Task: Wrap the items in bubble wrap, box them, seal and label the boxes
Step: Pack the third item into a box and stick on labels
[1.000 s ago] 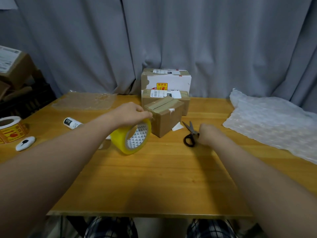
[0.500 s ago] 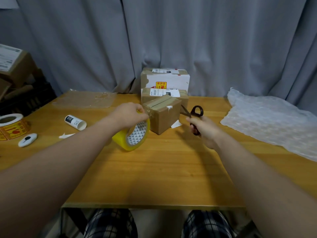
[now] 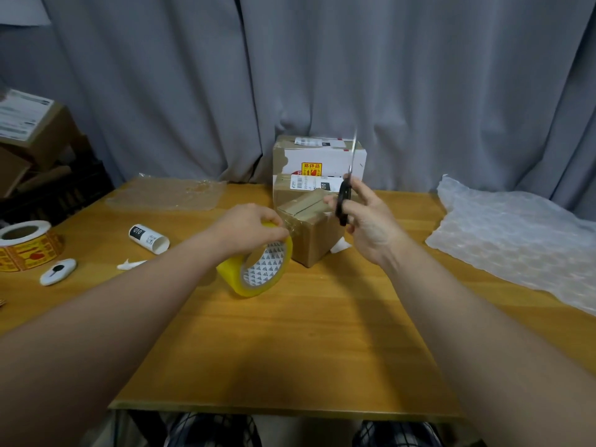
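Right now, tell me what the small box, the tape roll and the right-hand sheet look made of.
Small box: matte brown cardboard, creased flaps. Tape roll: glossy yellowish plastic film, probably on a printed card core. Sheet: translucent plastic bubble wrap, dimpled.

I see a yellow tape roll (image 3: 235,275) with grey triangles on its white core, a brown cardboard box (image 3: 317,243), black-handled scissors (image 3: 342,201), an orange wood-grain counter (image 3: 306,333) and a grey curtain (image 3: 419,91).
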`<state>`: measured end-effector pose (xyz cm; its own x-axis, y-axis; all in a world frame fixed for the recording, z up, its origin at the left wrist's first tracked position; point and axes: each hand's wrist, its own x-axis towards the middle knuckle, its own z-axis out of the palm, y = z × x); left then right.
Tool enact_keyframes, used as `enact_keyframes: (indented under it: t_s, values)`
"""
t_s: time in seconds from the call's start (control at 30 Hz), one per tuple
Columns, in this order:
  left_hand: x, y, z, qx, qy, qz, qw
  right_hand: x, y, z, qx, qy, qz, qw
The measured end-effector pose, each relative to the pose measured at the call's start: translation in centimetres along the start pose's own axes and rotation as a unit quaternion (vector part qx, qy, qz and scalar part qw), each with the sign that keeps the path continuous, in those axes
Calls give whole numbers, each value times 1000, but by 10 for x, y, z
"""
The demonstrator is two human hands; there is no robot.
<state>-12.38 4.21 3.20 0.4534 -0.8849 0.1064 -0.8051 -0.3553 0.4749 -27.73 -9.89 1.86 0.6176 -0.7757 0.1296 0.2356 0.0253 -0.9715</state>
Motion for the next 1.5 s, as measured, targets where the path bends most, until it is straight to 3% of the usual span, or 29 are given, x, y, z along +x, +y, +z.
enact_keyframes:
  t_s: [0.07, 0.13, 0.23, 0.3, 0.4, 0.57, 0.67, 0.93, 1.0, 1.1, 1.17, 1.2, 1.27, 1.37, 1.5]
  values:
    - [1, -2, 0, -1, -4, 3, 1000, 14, -4, 12, -152, 9, -23, 988]
    - [2, -4, 1, -1, -6, 8, 1000, 27, -10, 25, -313, 20, -54, 948]
    - [2, -7, 2, -7, 1, 10, 1000, 39, -16, 44, -542, 1, -112, 833]
    - [3, -10, 2, -7, 4, 9, 1000, 41, -15, 58, -639, -37, -143, 754]
    - [4, -14, 0, -12, 9, 10, 1000, 47, -9, 69, -701, -64, -138, 696]
    - [19, -23, -11, -23, -12, -1, 1000, 54, -5, 65, -708, -39, -7, 705]
    - [29, -22, -13, 1, -33, 6, 999, 54, 3, 72, -734, -17, -10, 679]
    - [25, -21, -25, 67, -128, -14, 989, 59, 8, 75, -741, -11, -26, 671]
    - [24, -17, -23, 72, -126, -19, 989, 60, 4, 68, -718, -33, -35, 695]
    - [29, -8, -22, 33, -88, -59, 994, 53, -9, 53, -604, -56, -61, 792]
    - [37, -5, -22, 50, -68, -85, 993, 40, -19, 44, -542, -65, -92, 833]
    - [40, -5, -21, 74, -62, -96, 991, 31, -25, 39, -516, -98, -72, 848]
    - [44, -5, -19, 112, -67, -115, 985, 13, -35, 27, -455, -204, 63, 864]
    - [49, -5, -16, 133, -82, -133, 979, -4, -38, 3, -443, -324, 229, 804]
    - [47, 0, -18, 147, -99, -136, 975, -10, -23, -6, -467, -358, 309, 747]
